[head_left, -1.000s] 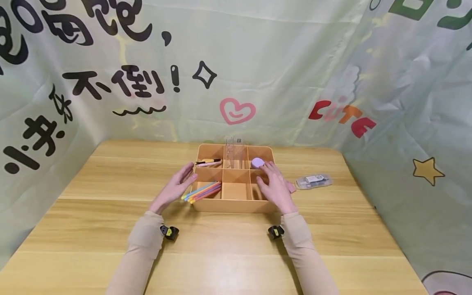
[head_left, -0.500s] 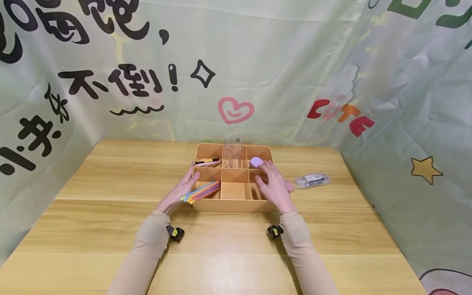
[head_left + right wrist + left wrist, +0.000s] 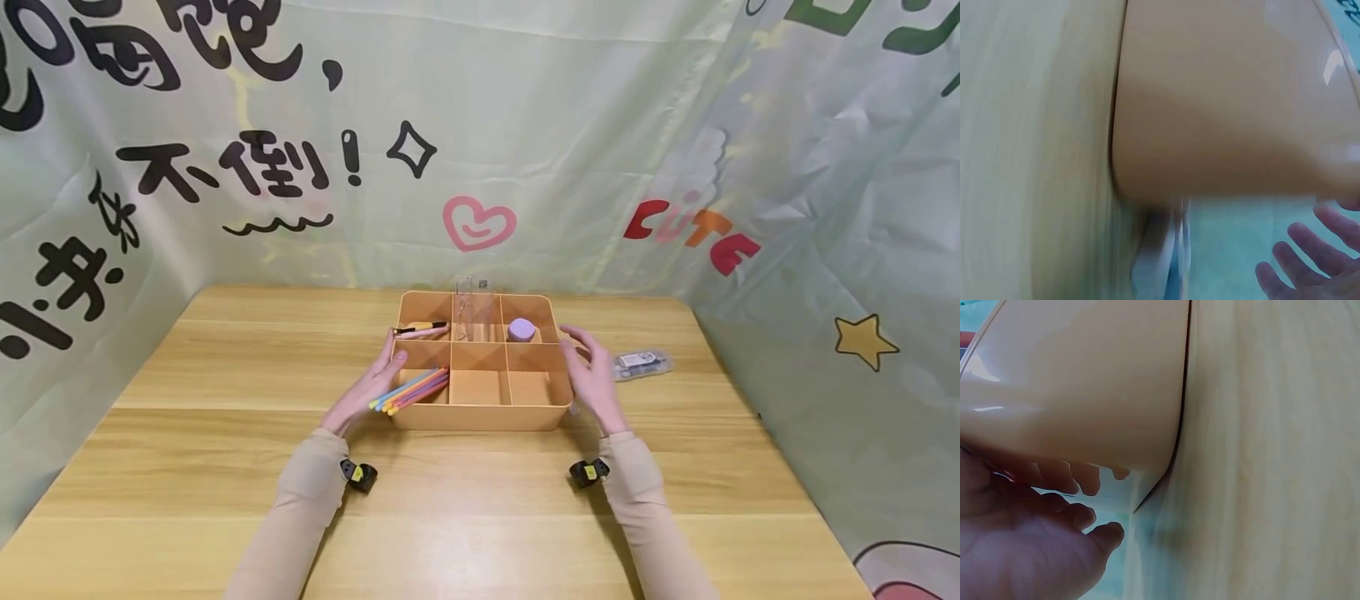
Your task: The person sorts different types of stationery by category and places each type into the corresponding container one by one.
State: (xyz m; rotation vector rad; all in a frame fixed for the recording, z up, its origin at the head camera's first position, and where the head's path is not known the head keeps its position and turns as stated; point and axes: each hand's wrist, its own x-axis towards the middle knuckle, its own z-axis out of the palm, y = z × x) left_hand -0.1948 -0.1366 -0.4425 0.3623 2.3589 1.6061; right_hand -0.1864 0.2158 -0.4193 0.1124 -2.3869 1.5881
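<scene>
Flanking the orange organizer tray (image 3: 480, 417), left hand (image 3: 367, 387) touches its side, right hand (image 3: 592, 379) hovers released.

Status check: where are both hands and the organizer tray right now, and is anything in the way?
Left hand open against orange tray left wall. Right hand open, just off its right side. Clear packet lies beyond right hand.

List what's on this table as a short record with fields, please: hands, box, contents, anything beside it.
left hand: open, against the organizer's left wall
right hand: open, just right of the organizer; contact unclear
organizer: orange tray, six compartments
contents: coloured pens front left, pink pen back left, purple eraser back right
beside: clear packet on wooden table
</scene>
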